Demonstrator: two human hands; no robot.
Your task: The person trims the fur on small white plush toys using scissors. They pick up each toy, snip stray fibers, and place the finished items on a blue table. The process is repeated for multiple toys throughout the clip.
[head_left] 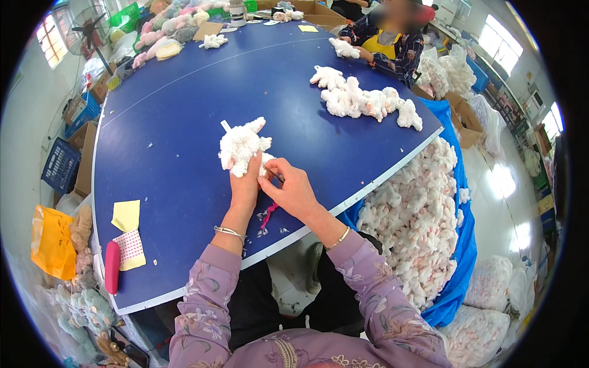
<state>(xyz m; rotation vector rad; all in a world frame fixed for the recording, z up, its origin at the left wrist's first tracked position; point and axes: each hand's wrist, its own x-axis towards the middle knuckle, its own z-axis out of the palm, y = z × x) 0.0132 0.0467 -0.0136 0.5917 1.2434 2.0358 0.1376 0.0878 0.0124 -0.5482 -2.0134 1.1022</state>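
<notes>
White fluffy plush, a small soft toy piece, lies on a blue table just inside its near curved edge, where a person in a lilac patterned blouse works on it with both hands. The left hand is closed on the lower edge of the toy piece, pinning it to the tabletop, a thin bangle on that wrist. The right hand sits touching the left, just right of the toy piece, its fingertips pinched together on something too small to make out. A pink strand of yarn trails on the table below the right hand, toward the near edge.

Farther back on the table, toward its right edge, a heap of white plush pieces lies in a loose row. Beyond that heap, at the table's far right side, another person in a yellow apron handles a white piece of their own. Off the table's right edge, a blue sack stands heaped with white and pale pink plush. On the table's near left corner lie a yellow cloth, a dotted pad and a red tube-shaped thing, well apart from the hands.
</notes>
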